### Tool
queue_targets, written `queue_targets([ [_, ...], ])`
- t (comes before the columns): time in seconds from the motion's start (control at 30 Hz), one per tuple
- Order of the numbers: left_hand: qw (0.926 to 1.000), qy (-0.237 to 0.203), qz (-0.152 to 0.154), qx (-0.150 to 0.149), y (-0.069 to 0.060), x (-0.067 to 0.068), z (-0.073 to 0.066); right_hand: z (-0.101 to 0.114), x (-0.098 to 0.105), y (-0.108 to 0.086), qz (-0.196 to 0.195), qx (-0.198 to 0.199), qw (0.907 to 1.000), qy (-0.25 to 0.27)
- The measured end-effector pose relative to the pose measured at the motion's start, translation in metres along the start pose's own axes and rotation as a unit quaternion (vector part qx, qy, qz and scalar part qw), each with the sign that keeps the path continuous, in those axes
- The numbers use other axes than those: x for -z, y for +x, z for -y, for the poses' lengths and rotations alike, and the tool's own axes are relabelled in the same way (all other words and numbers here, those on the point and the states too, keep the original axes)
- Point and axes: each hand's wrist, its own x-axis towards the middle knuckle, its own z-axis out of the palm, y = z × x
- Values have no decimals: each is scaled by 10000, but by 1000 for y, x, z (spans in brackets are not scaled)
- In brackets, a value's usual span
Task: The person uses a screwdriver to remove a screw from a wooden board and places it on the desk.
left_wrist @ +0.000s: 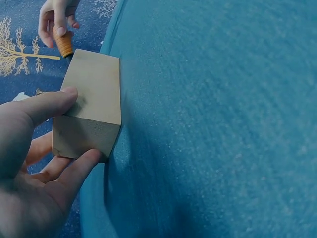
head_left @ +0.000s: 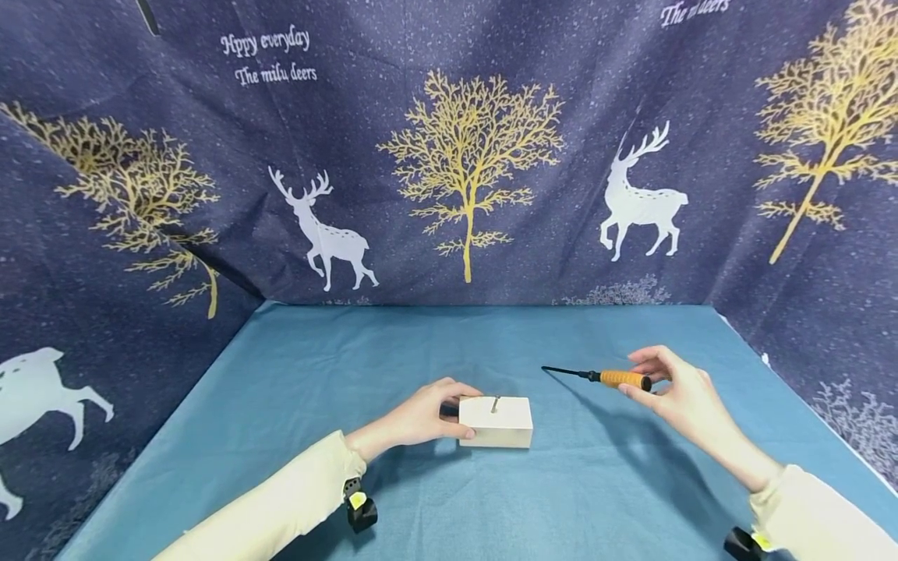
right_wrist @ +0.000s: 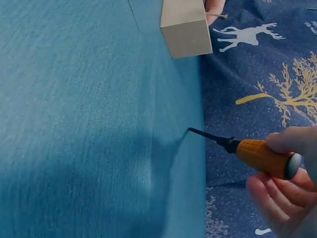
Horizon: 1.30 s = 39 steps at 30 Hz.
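A pale wooden block point(head_left: 495, 436) sits on the blue cloth, and a screw point(head_left: 495, 404) stands up from its top. My left hand point(head_left: 429, 413) grips the block's left end between thumb and fingers. In the right wrist view the screw point(right_wrist: 218, 15) juts from the block's point(right_wrist: 186, 37) side. To the right, my right hand point(head_left: 684, 393) holds a screwdriver point(head_left: 623, 379) by its orange handle, above the cloth. The black shaft points left towards the block, its tip apart from the screw. The left wrist view shows the block point(left_wrist: 94, 84) between thumb and fingers.
A blue cloth point(head_left: 337, 351) covers the table. Behind and beside it hangs a dark blue curtain point(head_left: 421, 39) printed with white deer and golden trees. Small black devices point(head_left: 361, 510) are strapped at both wrists.
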Motion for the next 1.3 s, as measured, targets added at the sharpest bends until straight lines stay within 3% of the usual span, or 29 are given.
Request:
queue_targets([
  [0.33, 10000, 2, 17, -43, 0, 2, 1, -1, 2, -4, 1255, -163, 9917, -234],
  [0.7, 9999, 12, 64, -82, 2, 1, 4, -2, -2, -8, 2386, -372, 9704, -25],
  [1.1, 9999, -94, 11, -88, 1, 1, 4, -1, -9, -12, 2783, -254, 9601, 81],
  [1.3, 9993, -196, -303, -118, 2, 2, 2, 1, -14, -14, 3028, -303, 9523, 227],
])
